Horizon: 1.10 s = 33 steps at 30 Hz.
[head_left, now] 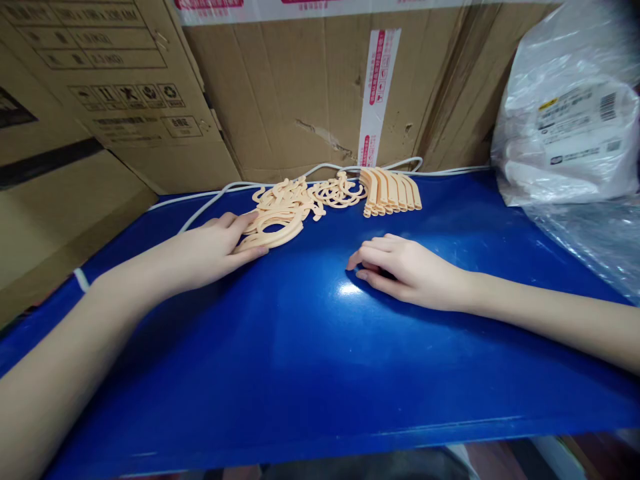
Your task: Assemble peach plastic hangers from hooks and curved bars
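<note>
One outstretched left hand [214, 245] clasps cream rings [290, 233]; the right hand [403, 268] half-curls, narrowly parted.

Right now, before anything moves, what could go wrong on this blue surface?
The left hand is at the ring-shaped pieces, which crowd the loose hooked pieces; sliding the rings might drag some along.
The white cable runs close behind the piles and could snag.
The neat row of curved pieces might fall out of line if bumped.

- glossy blue rectangular tabletop [300, 373], with a bright white glare spot [349, 289] on it
- big brown cardboard boxes [280, 93] basically wall off the back and left
</note>
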Each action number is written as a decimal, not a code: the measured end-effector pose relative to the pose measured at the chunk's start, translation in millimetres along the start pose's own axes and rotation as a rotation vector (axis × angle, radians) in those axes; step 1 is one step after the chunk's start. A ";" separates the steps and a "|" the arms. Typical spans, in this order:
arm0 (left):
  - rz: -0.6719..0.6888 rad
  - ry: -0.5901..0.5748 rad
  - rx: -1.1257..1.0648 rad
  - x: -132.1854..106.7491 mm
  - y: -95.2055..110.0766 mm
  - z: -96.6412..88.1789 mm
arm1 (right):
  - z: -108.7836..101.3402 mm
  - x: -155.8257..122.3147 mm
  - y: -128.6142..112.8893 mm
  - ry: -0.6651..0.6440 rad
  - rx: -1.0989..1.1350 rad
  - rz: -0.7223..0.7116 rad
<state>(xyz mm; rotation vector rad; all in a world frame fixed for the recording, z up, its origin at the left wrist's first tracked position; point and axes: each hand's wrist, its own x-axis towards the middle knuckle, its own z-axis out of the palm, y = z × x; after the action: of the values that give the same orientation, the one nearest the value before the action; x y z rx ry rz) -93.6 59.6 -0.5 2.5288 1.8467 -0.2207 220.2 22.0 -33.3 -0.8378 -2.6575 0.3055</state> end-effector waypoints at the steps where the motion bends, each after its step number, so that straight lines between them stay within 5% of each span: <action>1: 0.000 0.000 0.001 -0.2 0.1 -0.2 | 0.1 0.0 0.0 0.001 0.000 0.000; 33: -0.006 0.018 0.010 0.4 -1.3 2.4 | 0.1 0.0 -0.6 0.009 -0.003 -0.007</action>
<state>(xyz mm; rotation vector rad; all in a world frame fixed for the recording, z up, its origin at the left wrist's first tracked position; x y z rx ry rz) -94.9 60.1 -2.9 2.5401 1.8641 -0.2084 219.8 21.5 -33.2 -0.8287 -2.6520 0.2958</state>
